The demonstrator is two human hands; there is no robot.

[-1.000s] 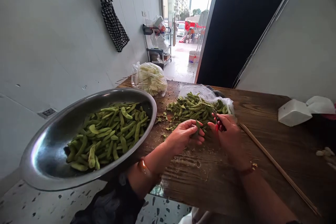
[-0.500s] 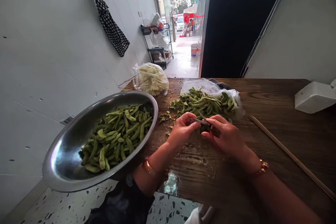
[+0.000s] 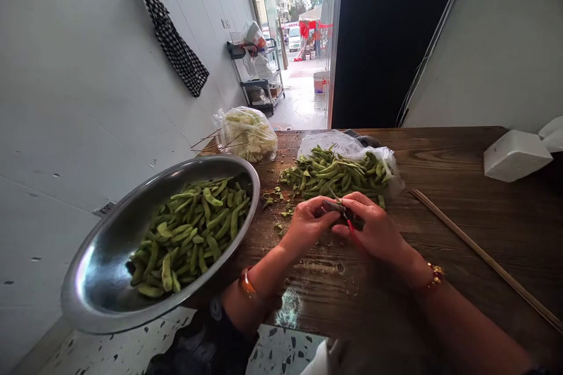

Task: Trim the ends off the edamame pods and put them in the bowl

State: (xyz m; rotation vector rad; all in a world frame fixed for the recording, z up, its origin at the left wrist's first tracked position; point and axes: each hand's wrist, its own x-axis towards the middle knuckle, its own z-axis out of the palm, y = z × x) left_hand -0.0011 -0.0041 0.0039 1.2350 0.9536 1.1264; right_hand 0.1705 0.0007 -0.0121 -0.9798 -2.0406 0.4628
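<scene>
From the head camera, my one view, I see a wide metal bowl (image 3: 105, 266) at the left, holding a heap of green pods (image 3: 189, 228) banked toward its right side, with bare steel on the left. Beyond its far rim, a clear bag (image 3: 246, 132) on the table (image 3: 444, 167) holds pale, cauliflower-like pieces. Right of that, a pile of pods (image 3: 332, 173) lies spread in front of and partly on a crumpled plastic bag (image 3: 329, 142), with leafy scraps at its left end.

A second ago my hands were apart — the left held a dark green pod, the right carried the scissors raised off to one side. Now the two meet at the fingertips, while the bowl and pile sit as they did.

My left hand (image 3: 308, 222) comes in with thumb and fingers pinched; I cannot tell exactly what lies between them. My right hand (image 3: 373, 225) is wrapped around the red-handled scissors (image 3: 350, 226), blades pointing up and left across the left fingertips, just in front of the pile.
</scene>
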